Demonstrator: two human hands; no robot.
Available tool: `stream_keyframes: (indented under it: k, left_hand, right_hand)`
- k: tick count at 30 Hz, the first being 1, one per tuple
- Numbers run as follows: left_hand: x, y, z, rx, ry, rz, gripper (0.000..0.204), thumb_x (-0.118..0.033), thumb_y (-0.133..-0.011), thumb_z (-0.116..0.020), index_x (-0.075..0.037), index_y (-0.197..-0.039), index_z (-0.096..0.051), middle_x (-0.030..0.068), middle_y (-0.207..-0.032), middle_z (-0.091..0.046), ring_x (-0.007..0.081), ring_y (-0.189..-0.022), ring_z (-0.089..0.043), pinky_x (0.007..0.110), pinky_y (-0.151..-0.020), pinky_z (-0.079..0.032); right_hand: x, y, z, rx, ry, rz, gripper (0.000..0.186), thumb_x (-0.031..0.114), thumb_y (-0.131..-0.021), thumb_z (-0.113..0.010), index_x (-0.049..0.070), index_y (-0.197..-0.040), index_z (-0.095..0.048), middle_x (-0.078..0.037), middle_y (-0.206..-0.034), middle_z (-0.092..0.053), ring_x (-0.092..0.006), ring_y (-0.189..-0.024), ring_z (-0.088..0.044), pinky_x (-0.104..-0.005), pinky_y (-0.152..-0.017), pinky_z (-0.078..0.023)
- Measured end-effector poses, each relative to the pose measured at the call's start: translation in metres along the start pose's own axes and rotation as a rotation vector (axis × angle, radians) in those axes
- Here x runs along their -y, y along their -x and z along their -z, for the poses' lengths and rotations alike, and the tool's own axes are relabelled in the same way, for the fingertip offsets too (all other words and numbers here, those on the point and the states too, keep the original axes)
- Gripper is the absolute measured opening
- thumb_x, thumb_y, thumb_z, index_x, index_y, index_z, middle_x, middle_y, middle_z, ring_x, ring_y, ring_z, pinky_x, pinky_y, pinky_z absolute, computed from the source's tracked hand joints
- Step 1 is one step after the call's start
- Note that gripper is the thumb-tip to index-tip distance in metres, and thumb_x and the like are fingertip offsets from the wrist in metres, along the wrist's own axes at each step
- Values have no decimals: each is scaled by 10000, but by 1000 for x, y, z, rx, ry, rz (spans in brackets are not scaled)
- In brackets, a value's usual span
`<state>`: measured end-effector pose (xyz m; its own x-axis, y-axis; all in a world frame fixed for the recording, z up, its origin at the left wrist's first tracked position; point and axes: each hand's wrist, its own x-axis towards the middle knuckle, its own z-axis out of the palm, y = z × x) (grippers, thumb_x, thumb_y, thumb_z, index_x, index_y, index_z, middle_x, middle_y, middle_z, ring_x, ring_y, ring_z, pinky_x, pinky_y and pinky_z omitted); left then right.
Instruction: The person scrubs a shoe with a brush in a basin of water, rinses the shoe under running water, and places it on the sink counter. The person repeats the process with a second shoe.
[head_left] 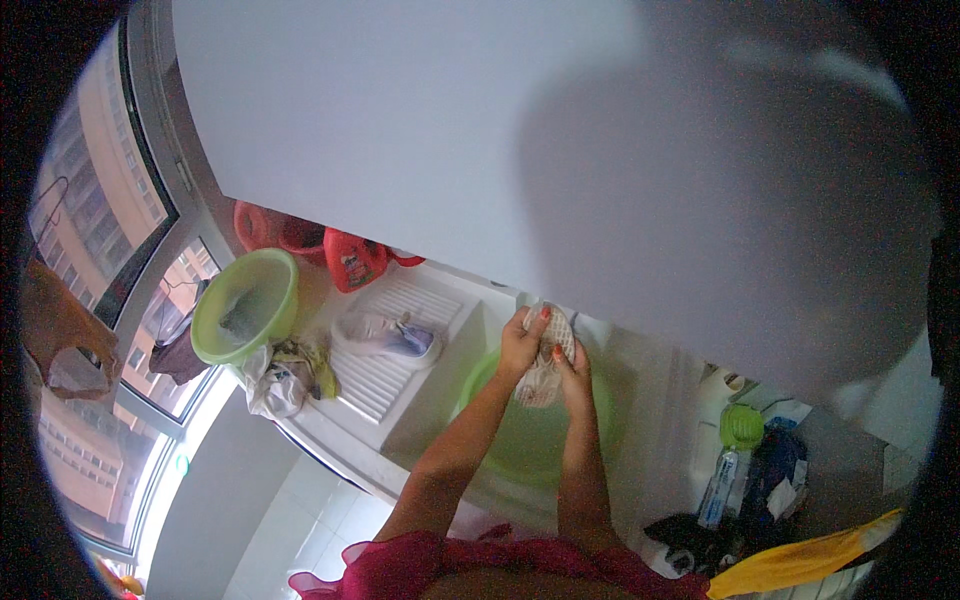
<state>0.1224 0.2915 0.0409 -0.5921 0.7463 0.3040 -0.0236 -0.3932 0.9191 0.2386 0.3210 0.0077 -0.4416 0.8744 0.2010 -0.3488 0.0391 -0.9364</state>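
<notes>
Both hands hold a pale shoe, its patterned sole turned up toward me. My left hand grips its left side, with the thumb on the sole near the upper end. My right hand closes on the right side, thumb also on the sole. Below the shoe is a green basin standing in the white sink. A second shoe, white with a bluish-purple part, lies on the ribbed washboard left of the sink.
At the left, a light green basin stands beside crumpled cloths. Red containers sit behind the washboard. A large white surface rises ahead. To the right are a green scoop-like container, a clear package and yellow cloth.
</notes>
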Motion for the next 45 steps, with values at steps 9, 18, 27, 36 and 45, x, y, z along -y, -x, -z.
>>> stream_keyframes:
  k: [9,18,27,36,45]
  left_hand:
    - [13,6,12,-17,136,434,586,-431,-825,-534,-42,-1221,-346,122,-1141,-479,243,-1020,-473,349,-819,-399]
    - [52,11,11,16,499,394,882,-563,-751,-552,-193,-1318,14,143,-1348,-234,333,-1230,-248,530,-965,-206]
    - [-1,1,-4,-145,469,406,960,-574,-722,-574,-184,-1336,52,144,-1358,-197,319,-1227,-245,482,-987,-216]
    - [-22,-12,-9,-170,854,349,773,-659,-747,-391,-123,-1297,-304,106,-1262,-387,291,-1147,-375,424,-957,-307]
    - [-34,-8,-4,-143,933,275,846,-709,-703,-376,-141,-1321,-270,108,-1301,-349,309,-1188,-330,461,-978,-272]
  right_hand:
    - [27,-1,-32,-104,84,51,402,71,-811,-582,-22,-1182,-459,-74,-1055,-560,-143,-920,-532,-266,-813,-421]
    - [38,-27,-52,82,276,-18,397,170,-834,-568,-27,-1166,-473,-92,-1071,-558,-163,-940,-528,-283,-810,-424]
    - [28,-30,-25,206,325,-104,473,360,-892,-446,65,-1261,-416,-130,-1210,-487,-232,-1126,-440,-316,-947,-319]
    - [32,-11,-13,-49,1271,347,490,357,-815,-558,30,-1172,-483,-199,-1266,-397,-328,-1188,-360,-482,-979,-235]
    - [-33,-35,8,-512,125,11,612,358,-742,-664,-20,-1170,-444,-208,-1241,-382,-316,-1121,-399,-434,-931,-302]
